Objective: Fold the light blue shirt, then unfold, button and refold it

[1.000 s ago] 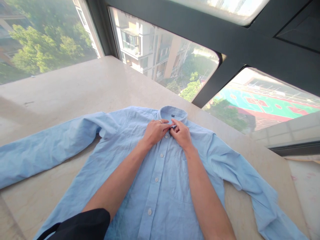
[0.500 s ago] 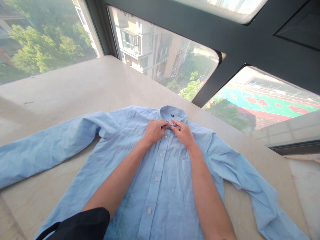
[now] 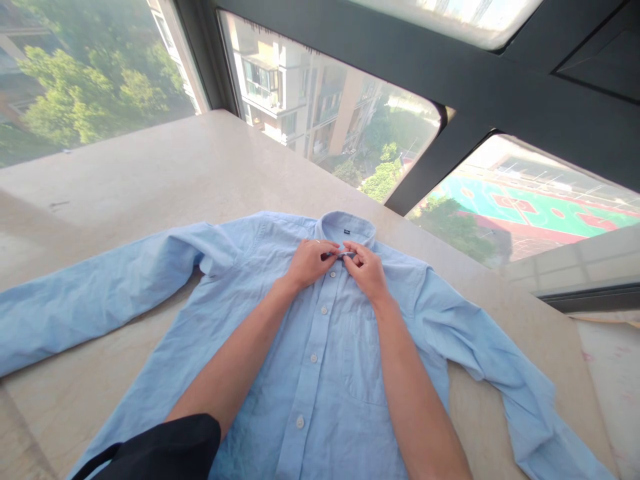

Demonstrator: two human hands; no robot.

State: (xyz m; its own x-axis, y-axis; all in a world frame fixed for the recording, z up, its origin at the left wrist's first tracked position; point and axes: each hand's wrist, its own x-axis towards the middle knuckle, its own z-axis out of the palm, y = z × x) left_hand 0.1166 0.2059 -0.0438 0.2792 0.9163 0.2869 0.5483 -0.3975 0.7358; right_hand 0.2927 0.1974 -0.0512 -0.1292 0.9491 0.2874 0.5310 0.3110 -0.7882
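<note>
A light blue button-up shirt (image 3: 325,373) lies face up on a beige stone sill (image 3: 165,167), sleeves spread to both sides and collar (image 3: 350,228) pointing to the window. My left hand (image 3: 310,262) and my right hand (image 3: 369,270) meet just below the collar. Both pinch the shirt's front placket at the top button, fingertips touching. A ring shows on my left hand. Several white buttons run down the placket between my forearms.
Large windows with dark frames (image 3: 450,73) rise right behind the sill, showing buildings, trees and a sports court far below. The left sleeve (image 3: 75,307) reaches the picture's left edge. The right sleeve (image 3: 520,387) runs toward the lower right corner.
My fingers have shifted slightly at the top button; both hands stay at the same spot under the collar. The shirt has not moved.
</note>
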